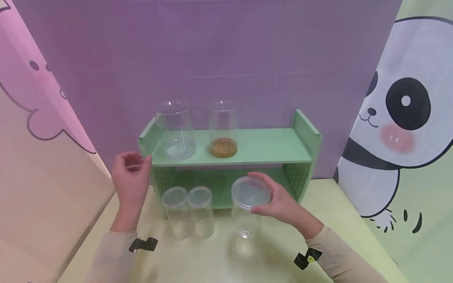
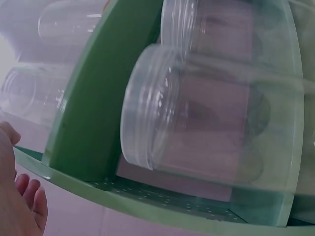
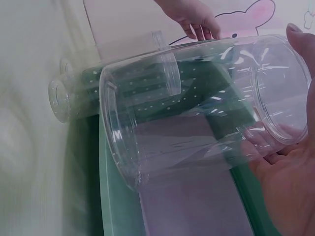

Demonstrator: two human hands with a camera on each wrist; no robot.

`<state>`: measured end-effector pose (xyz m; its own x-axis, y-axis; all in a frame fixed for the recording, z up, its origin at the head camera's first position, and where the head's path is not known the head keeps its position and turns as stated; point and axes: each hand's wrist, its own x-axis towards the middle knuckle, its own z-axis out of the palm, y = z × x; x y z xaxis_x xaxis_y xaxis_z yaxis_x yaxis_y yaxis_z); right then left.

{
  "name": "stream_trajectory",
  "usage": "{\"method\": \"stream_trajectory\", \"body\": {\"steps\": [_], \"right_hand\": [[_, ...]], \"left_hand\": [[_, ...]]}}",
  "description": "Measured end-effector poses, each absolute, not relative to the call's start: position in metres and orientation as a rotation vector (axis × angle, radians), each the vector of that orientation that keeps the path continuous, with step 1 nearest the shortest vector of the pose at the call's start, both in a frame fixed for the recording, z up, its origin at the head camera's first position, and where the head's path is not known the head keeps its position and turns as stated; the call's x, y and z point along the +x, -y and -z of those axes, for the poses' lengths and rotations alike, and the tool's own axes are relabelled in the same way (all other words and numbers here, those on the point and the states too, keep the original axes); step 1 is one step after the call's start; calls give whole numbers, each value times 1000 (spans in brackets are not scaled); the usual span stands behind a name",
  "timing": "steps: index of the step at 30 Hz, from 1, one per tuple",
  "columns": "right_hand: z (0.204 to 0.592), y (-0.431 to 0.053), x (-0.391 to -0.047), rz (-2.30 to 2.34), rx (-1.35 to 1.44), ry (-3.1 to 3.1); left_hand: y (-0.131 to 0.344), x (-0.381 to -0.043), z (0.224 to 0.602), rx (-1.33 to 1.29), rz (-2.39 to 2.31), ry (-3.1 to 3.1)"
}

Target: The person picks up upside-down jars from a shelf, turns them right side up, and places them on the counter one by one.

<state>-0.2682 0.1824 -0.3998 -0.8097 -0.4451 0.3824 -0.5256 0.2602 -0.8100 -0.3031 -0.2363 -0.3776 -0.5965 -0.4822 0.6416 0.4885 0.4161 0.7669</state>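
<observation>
Head view: we note the right hand (image 1: 277, 202), thumb and fingers curled round the top of a lidded clear jar (image 1: 246, 222), upright before the shelf (image 1: 272, 143) and seemingly raised off the worktop (image 1: 191, 265). The left hand (image 1: 132, 179) is beside the shelf's left end, fingers loosely bent; we see nothing in its grasp. Two slim jars (image 1: 201, 218) stand side by side on the worktop, left of the lidded clear jar. Up top we count a wide jar (image 1: 177, 131) and, right of it, a brown-bottomed jar (image 1: 223, 127).
</observation>
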Motion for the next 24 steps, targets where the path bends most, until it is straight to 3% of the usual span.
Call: {"method": "stream_trajectory", "body": {"steps": [24], "right_hand": [[403,-173,-273,-1654,939,2425]], "left_hand": [[244,-329,399,-85,1373,1793]]}}
